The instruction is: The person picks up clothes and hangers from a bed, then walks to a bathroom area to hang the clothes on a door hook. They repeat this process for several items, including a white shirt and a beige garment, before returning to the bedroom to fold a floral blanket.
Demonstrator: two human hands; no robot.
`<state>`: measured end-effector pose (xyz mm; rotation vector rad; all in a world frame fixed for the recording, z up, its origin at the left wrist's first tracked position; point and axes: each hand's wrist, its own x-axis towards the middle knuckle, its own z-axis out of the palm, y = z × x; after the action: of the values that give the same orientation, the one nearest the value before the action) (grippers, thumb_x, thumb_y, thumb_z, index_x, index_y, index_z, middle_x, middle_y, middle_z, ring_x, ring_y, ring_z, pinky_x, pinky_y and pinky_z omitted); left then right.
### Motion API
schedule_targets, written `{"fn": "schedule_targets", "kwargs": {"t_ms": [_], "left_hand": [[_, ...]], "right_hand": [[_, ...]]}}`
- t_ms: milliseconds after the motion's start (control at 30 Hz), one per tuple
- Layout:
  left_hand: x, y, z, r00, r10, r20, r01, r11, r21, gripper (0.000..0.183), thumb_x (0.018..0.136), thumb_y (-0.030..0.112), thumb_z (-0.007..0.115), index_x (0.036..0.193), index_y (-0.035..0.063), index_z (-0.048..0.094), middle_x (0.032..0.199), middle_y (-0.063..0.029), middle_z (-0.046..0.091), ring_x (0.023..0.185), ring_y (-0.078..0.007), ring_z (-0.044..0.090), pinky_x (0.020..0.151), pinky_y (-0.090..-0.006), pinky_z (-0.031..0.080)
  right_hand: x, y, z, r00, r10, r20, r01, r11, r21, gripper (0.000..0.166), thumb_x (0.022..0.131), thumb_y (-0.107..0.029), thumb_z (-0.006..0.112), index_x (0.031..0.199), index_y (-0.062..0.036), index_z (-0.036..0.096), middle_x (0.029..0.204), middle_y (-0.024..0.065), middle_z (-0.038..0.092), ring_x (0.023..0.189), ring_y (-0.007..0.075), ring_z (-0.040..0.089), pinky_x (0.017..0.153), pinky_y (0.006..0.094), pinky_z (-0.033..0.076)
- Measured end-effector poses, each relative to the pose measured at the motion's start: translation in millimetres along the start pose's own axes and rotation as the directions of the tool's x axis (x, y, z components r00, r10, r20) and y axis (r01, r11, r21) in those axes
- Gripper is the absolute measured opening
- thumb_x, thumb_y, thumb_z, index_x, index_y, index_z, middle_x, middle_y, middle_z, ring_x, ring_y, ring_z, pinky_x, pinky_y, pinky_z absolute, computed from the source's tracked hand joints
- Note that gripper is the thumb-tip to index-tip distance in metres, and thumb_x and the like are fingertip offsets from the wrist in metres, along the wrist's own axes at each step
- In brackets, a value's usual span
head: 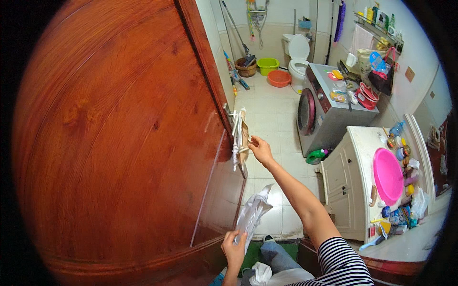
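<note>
My left hand (234, 246), low in the middle of the view, pinches a crumpled white plastic bag (253, 211) that stands up from the fingers. My right hand (258, 148) reaches forward, fingertips at the edge of a bundle of white and tan bags (240, 139). That bundle hangs from the metal door handle (228, 110) of a reddish-brown wooden door (136, 136). Whether the right fingers grip the bundle cannot be made out. Another white, crumpled item (261, 273) lies against my lap, partly cut off by the picture's lower edge.
The door fills the left side. On the right stand a white vanity cabinet (340, 178) with a pink basin (388, 177) and a front-loading washing machine (331, 114). Farther back are a toilet (298, 64), an orange basin (279, 78) and a green tub (268, 66). A green detergent bottle (315, 156) lies on the tiles.
</note>
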<state>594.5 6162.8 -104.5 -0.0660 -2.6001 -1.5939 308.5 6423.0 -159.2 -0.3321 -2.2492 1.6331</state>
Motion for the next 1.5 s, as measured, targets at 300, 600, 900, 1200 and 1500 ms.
{"fn": "schedule_targets", "kwargs": {"t_ms": [300, 600, 900, 1200, 1500], "left_hand": [[-11, -24, -11, 0.977, -0.208, -0.043, 0.208, 0.978, -0.005, 0.019, 0.077, 0.005, 0.076, 0.09, -0.0055, 0.067, 0.083, -0.0067, 0.062, 0.074, -0.0131, 0.056, 0.065, -0.0269, 0.044], [-2, -31, -15, 0.964, -0.248, -0.094, 0.244, 0.969, -0.047, 0.017, 0.078, 0.002, 0.075, 0.09, -0.0061, 0.067, 0.086, -0.0083, 0.063, 0.082, -0.0152, 0.059, 0.072, -0.0283, 0.046], [59, -30, 32, 0.985, -0.147, -0.092, 0.129, 0.976, -0.175, 0.019, 0.08, 0.007, 0.074, 0.093, -0.0052, 0.066, 0.085, -0.0106, 0.063, 0.078, -0.0206, 0.06, 0.072, -0.0322, 0.047], [114, 21, 88, 0.98, 0.2, -0.007, -0.198, 0.976, 0.088, 0.056, 0.08, 0.017, 0.076, 0.13, 0.0059, 0.055, 0.125, -0.0161, 0.053, 0.105, -0.0287, 0.059, 0.086, -0.0404, 0.049], [22, -68, 26, 0.941, -0.314, 0.126, 0.332, 0.929, -0.166, 0.045, 0.084, 0.0, 0.069, 0.127, 0.0019, 0.056, 0.125, -0.0128, 0.05, 0.099, -0.02, 0.063, 0.08, -0.0304, 0.054]], "right_hand": [[73, 61, 94, 0.991, -0.006, -0.13, 0.005, 1.0, -0.007, 0.066, 0.082, -0.017, 0.07, 0.141, -0.0056, 0.042, 0.124, 0.0196, 0.06, 0.114, 0.0311, 0.058, 0.098, 0.0379, 0.044], [50, 30, 94, 0.999, -0.027, -0.043, 0.024, 0.998, -0.049, 0.053, 0.087, -0.028, 0.068, 0.128, 0.0004, 0.051, 0.11, 0.0236, 0.063, 0.103, 0.0385, 0.062, 0.091, 0.0429, 0.047], [-114, -103, -34, 0.851, -0.041, 0.524, -0.225, 0.874, 0.432, 0.027, 0.096, -0.018, 0.06, 0.118, -0.0037, 0.062, 0.086, 0.004, 0.062, 0.06, 0.0075, 0.056, 0.055, 0.0233, 0.046], [-46, -88, -66, 0.889, -0.125, 0.44, 0.06, 0.985, 0.159, 0.027, 0.094, -0.027, 0.064, 0.111, -0.006, 0.063, 0.074, -0.0012, 0.055, 0.068, 0.0066, 0.049, 0.06, 0.0242, 0.04], [107, -60, -22, 0.97, -0.087, 0.226, 0.135, 0.97, -0.203, 0.062, 0.086, -0.058, 0.062, 0.11, -0.0014, 0.06, 0.081, 0.0145, 0.064, 0.078, 0.0258, 0.061, 0.071, 0.0372, 0.046]]}}
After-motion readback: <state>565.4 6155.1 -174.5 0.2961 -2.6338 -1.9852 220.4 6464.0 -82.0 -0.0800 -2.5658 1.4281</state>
